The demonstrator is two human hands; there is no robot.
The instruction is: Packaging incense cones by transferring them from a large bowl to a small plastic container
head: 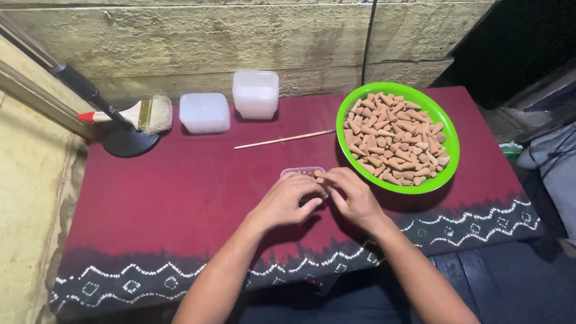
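A small clear plastic box (298,172) sits on the dark red cloth (180,198) near the middle, with a few tan cones in it. My left hand (285,201) curls over the box's near side, touching it. My right hand (353,195) is beside it, fingers pinched on a tan cone (318,174) at the box's right edge. A green round bowl (444,126) heaped with several tan cones (393,139) stands just right of my hands.
A thin wooden stick (285,140) lies behind the box. Two clear lidded containers (204,112) (255,93) stand at the back. A paintbrush (129,114) rests on a black stand base (126,142) at back left. The table's front edge carries a white pattern.
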